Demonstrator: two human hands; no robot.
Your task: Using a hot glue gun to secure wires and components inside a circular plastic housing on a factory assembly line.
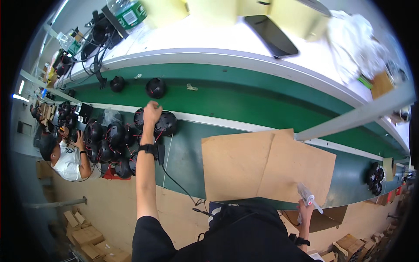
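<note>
My left hand [152, 114] is stretched forward over the bench, fingers curled, between two black round housings with red wires. One black housing [166, 124] lies against its right side, and another black housing [139, 117] is partly behind it on the left. What the fingers hold, if anything, is hidden. Low on the right, my right hand [306, 209] is wrapped round a clear plastic bottle [304, 192] with a reddish part and a thin white spout. That bottle is tilted above a brown cardboard sheet [238, 163] on the green bench top.
More black housings [115, 133] crowd the bench to the left, where a co-worker [72, 159] sits. Two black domes [155, 88] rest on the green belt ahead. A shelf [209, 54] above carries a phone [271, 36]. A slanting metal post [349, 115] crosses at right.
</note>
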